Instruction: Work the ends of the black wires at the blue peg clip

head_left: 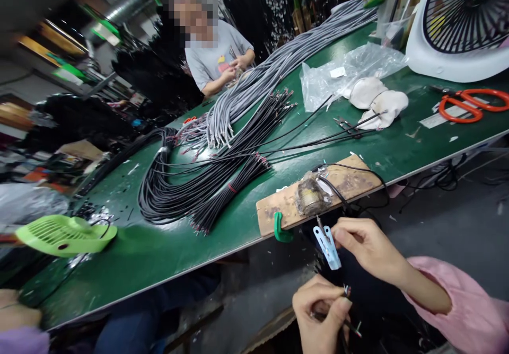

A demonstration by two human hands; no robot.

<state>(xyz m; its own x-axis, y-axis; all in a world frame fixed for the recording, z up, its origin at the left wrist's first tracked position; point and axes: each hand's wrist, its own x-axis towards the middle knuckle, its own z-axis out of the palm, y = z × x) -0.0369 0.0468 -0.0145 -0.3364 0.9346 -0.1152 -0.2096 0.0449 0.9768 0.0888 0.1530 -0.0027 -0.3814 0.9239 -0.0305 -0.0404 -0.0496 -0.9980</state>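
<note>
My left hand (320, 311) is closed, thumb against fingers, on a dark cable (351, 326) low in the view. Small coloured wire ends stick out above the thumb. To its upper right, my right hand (369, 250) has thumb and fingers pinched together at the side of a light blue clothespin (328, 249). A thin metal tip shows between the clothespin's handles. Just above them is a wooden board (270, 213) at the table edge, with a grimy roundish block (312, 195) and a black cord on it. A green clamp (280, 228) grips the board's front.
Bundles of black cables (178, 195) and grey cables (254, 89) lie across the green table (159, 258). Orange-handled scissors (461, 111), white cloth (379, 102), a plastic bag (338, 73) and a white fan (425, 52) are at right. A green fan (66, 235) sits left. A co-worker (218, 52) handles wires opposite.
</note>
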